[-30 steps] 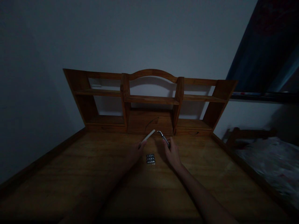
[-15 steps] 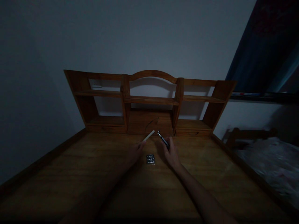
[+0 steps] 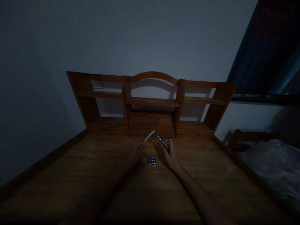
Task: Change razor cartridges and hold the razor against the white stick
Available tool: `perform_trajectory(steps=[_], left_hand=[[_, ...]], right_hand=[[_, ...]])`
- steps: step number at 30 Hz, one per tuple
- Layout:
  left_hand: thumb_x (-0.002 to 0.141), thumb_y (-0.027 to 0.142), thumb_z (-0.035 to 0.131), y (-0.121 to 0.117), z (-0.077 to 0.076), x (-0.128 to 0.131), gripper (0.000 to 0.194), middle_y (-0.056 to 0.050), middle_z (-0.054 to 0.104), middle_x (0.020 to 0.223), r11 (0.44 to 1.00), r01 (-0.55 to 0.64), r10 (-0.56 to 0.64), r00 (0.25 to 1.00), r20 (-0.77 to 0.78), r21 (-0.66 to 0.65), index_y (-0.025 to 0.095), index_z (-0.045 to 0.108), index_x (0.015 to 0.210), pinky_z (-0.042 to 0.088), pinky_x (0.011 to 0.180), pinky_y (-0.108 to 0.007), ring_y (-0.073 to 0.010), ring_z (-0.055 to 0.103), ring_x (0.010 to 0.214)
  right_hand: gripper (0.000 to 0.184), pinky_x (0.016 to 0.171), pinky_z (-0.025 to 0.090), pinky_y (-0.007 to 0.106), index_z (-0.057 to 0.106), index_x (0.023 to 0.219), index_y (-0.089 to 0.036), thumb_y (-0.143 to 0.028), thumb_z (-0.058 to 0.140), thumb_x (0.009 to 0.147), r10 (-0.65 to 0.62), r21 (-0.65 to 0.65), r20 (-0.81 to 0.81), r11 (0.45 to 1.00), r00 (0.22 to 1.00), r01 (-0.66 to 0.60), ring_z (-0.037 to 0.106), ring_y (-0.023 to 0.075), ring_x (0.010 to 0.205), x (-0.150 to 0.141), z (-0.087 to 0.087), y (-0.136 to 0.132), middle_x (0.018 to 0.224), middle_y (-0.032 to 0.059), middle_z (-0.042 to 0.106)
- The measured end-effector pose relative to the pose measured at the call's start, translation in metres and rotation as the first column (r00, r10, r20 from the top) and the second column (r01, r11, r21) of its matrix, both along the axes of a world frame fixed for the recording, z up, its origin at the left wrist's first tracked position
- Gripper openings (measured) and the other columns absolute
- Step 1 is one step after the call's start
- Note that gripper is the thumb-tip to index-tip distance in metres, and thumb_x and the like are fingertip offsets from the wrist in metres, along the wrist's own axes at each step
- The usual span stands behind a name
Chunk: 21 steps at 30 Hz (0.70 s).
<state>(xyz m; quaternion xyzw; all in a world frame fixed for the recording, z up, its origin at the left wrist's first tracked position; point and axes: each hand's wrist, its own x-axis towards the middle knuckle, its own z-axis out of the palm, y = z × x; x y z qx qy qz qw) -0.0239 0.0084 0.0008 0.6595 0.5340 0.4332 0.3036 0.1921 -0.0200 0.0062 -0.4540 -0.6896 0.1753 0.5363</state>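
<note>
The room is dim. My left hand is closed on a pale flat stick that looks like a nail file, its tip pointing up and right. Closed too, my right hand holds a small dark tool with a shiny metal tip, which points up and left toward the stick's tip. The two tips are close but apart. Between my hands a small dark card of shiny pieces lies flat on the wooden desk.
A wooden shelf unit with open compartments stands along the desk's back edge against a pale wall. A raised wooden rim runs along the desk's left and right sides. To the right are a bed with light bedding and a dark curtain.
The right hand has turned the metal tool a little, so its tip sits slightly lower and nearer the stick. The view has shifted slightly downward. The card has not moved.
</note>
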Motion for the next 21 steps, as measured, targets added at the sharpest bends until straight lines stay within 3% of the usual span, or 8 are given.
perform_trajectory(steps=[5,12,17,21], left_hand=[[0.089,0.061,0.036,-0.0031,0.002,0.0029,0.055,-0.006,0.073,0.099,0.993,0.062,-0.059,0.998,-0.035,0.104,0.02,0.07,0.1,0.048,0.085,-0.033,-0.0224,0.066,0.092],[0.089,0.062,0.036,-0.0007,0.0,0.0012,0.055,-0.005,0.073,0.099,0.996,0.001,0.004,0.999,-0.055,0.093,0.02,0.07,0.101,0.048,0.086,-0.035,-0.0233,0.066,0.093],[0.089,0.061,0.036,-0.0028,0.001,0.0031,0.054,-0.005,0.073,0.102,0.993,0.082,-0.077,0.995,-0.063,0.084,0.021,0.07,0.104,0.048,0.087,-0.034,-0.0226,0.066,0.094],[0.089,0.061,0.037,-0.0011,-0.0007,0.0028,0.055,-0.006,0.073,0.101,0.998,0.041,-0.037,0.996,-0.085,0.05,0.02,0.071,0.101,0.048,0.087,-0.035,-0.0243,0.067,0.095]], right_hand=[[0.021,0.073,0.045,0.028,0.055,0.107,-0.022,-0.035,0.046,0.094,0.0,-0.005,0.026,1.0,1.0,0.0,0.065,0.0198,0.083,0.0006,0.0004,0.0002,0.095,0.004,0.069],[0.022,0.067,0.044,0.026,0.058,0.104,-0.021,-0.034,0.045,0.094,-0.047,-0.012,0.058,0.999,0.997,0.048,0.065,0.0189,0.075,0.0019,-0.004,0.0042,0.087,0.0034,0.069],[0.02,0.062,0.041,0.025,0.058,0.1,-0.02,-0.033,0.045,0.092,-0.103,-0.001,0.097,0.995,0.99,0.103,0.063,0.0185,0.069,0.0026,-0.0054,0.0066,0.079,0.0023,0.067],[0.02,0.059,0.039,0.024,0.058,0.097,-0.02,-0.035,0.045,0.092,-0.118,0.004,0.106,0.993,0.987,0.118,0.061,0.017,0.064,0.0023,-0.0048,0.0062,0.074,0.0008,0.065]])
